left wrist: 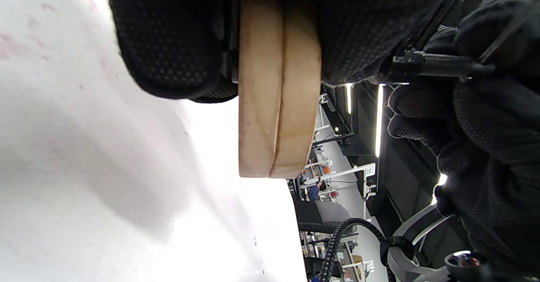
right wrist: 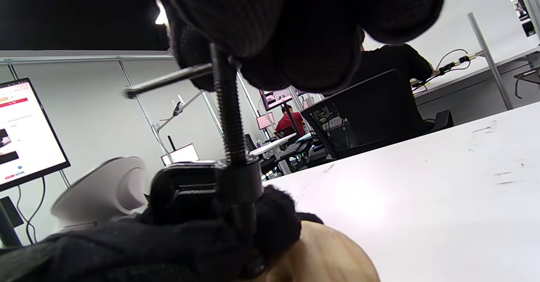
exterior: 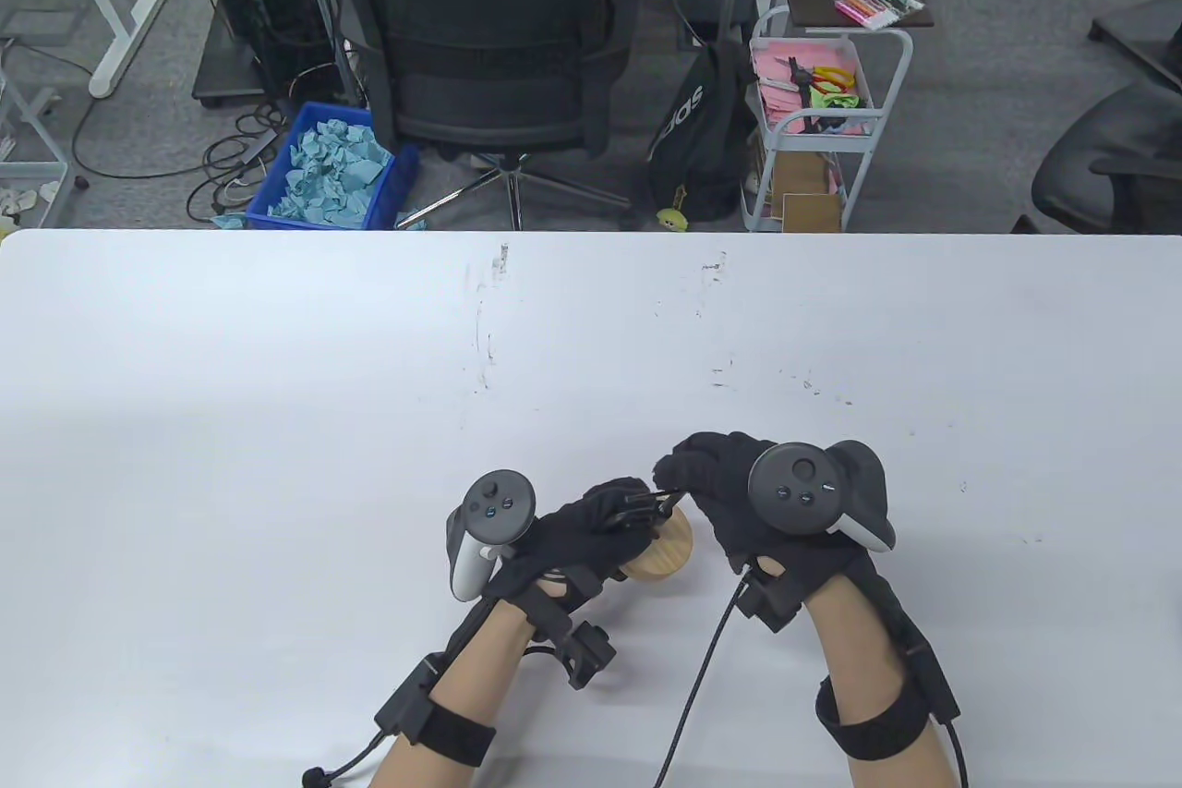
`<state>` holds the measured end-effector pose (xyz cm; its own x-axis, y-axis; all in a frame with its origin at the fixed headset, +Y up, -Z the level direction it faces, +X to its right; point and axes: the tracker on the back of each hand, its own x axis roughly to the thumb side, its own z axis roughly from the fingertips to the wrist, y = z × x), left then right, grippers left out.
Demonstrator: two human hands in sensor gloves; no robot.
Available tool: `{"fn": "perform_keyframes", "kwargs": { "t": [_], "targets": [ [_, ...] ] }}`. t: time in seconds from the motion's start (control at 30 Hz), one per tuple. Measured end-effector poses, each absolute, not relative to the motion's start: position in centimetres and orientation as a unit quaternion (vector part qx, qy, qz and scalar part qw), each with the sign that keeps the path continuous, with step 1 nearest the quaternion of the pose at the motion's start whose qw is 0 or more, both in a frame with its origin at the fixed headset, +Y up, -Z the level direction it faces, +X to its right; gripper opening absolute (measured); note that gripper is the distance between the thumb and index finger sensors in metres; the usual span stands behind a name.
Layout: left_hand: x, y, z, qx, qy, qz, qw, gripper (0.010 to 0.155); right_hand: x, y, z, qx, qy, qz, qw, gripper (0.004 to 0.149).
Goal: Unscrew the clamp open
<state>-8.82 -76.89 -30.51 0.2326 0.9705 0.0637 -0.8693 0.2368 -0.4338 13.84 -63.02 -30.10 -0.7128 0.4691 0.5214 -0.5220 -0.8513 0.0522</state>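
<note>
A black metal clamp (exterior: 637,506) is fixed on a stack of two round wooden discs (exterior: 667,552) near the table's front edge. My left hand (exterior: 577,539) grips the clamp frame and the discs and holds them above the table. In the left wrist view the two discs (left wrist: 278,88) sit edge-on between my fingers. My right hand (exterior: 725,492) pinches the cross-bar handle at the top of the threaded screw (right wrist: 228,117). The screw passes down through the clamp frame (right wrist: 202,187) toward the wood (right wrist: 325,256).
The white table (exterior: 369,418) has faint scuff marks in its middle. Beyond its far edge stand a black office chair (exterior: 489,49), a blue bin (exterior: 323,169) of paper scraps and a white cart (exterior: 813,132). Glove cables trail from both wrists.
</note>
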Motion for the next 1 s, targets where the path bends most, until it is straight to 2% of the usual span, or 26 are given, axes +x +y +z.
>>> {"fn": "perform_keyframes", "kwargs": {
  "t": [0.2, 0.37, 0.53, 0.77, 0.87, 1.0],
  "targets": [
    [-9.2, -76.9, -30.6, -0.15, -0.153, 0.611, 0.762, 0.042, 15.5, -62.2, -30.0, 0.231, -0.074, 0.923, 0.299, 0.052],
    [-9.0, -76.9, -30.6, -0.153, -0.155, 0.609, 0.763, 0.042, 15.5, -62.6, -30.3, 0.236, -0.047, 0.927, 0.288, 0.057],
    [-8.5, -77.0, -30.5, -0.163, -0.166, 0.603, 0.764, 0.042, 13.8, -63.0, -30.1, 0.28, -0.031, 0.921, 0.269, 0.046],
    [-8.5, -77.2, -30.6, -0.171, -0.167, 0.607, 0.758, 0.042, 13.1, -63.2, -30.0, 0.292, -0.038, 0.918, 0.266, 0.035],
    [-8.6, -77.1, -30.5, -0.167, -0.165, 0.606, 0.76, 0.042, 13.3, -63.1, -30.1, 0.291, -0.038, 0.916, 0.273, 0.037],
    [-8.9, -77.0, -30.6, -0.16, -0.161, 0.604, 0.764, 0.042, 14.5, -62.7, -30.1, 0.265, -0.045, 0.916, 0.298, 0.049]
  ]
}}
